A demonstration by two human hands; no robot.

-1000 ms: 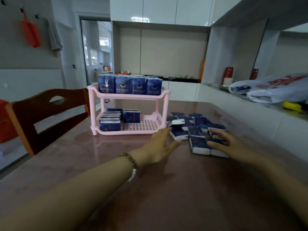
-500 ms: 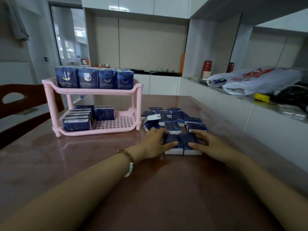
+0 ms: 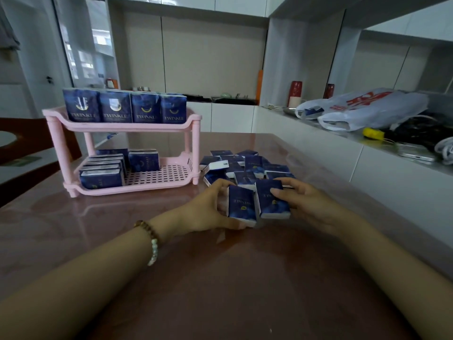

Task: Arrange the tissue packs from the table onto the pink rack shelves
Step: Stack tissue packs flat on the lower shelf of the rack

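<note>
Two dark blue tissue packs sit side by side at the near edge of a loose pile [image 3: 245, 165] on the brown table. My left hand [image 3: 208, 207] grips the left pack [image 3: 241, 204], tilted up off the table. My right hand [image 3: 301, 200] holds the right pack [image 3: 272, 201] from its right side. The pink rack [image 3: 193, 133] stands to the left. Its top shelf carries a row of upright packs [image 3: 122, 106]. The bottom shelf holds a stack of packs [image 3: 101, 171] at its left and more behind [image 3: 143, 160].
A wooden chair [image 3: 14, 153] stands at the table's left edge. A white counter on the right holds plastic bags [image 3: 362, 111], a yellow tool [image 3: 372, 133] and cables. The right part of the rack's bottom shelf [image 3: 166, 174] is bare grid.
Both hands closed in on the two nearest packs and drew them toward me. The left pack is now tipped up in my left hand. The view shifted right and closer.
</note>
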